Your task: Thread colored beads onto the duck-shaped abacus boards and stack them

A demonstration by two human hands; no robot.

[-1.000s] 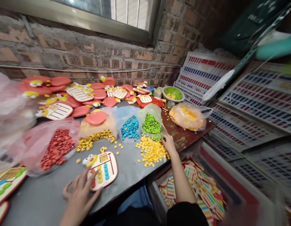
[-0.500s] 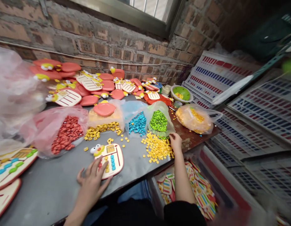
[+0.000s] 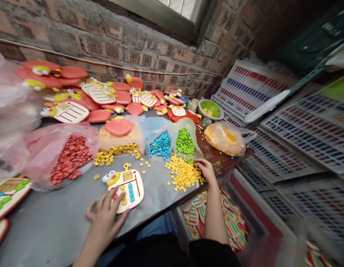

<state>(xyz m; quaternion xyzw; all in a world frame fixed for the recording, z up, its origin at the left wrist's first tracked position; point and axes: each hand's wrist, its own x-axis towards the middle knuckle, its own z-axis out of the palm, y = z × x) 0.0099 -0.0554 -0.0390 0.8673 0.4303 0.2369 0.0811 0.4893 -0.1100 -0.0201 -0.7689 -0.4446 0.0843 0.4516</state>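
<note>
My left hand [image 3: 105, 215] lies with spread fingers on the lower left of a cream board [image 3: 136, 185] with a red rim and a duck head. Blue, yellow and red beads sit in rows on that board. At the right edge of a loose pile of yellow beads [image 3: 184, 174] is my right hand [image 3: 206, 170], its fingers pinched together; what they hold, if anything, is too small to make out. Just behind it, green beads [image 3: 185, 141] spill from a clear bag. Blue beads [image 3: 160, 144], gold beads [image 3: 116, 152] and red beads [image 3: 71, 159] lie in further bags to the left.
Duck boards [image 3: 102, 95] are heaped along the brick wall. A tied bag of yellow beads [image 3: 224, 139] and a green bowl [image 3: 210, 109] stand at the back right. Below the table edge is a bin of boards [image 3: 230, 218]; stacked crates [image 3: 294, 148] rise at the right.
The view has shifted slightly, moving most things a little left in the picture. My right hand's fingers remain beside the yellow pile, and my left hand stays on the board.
</note>
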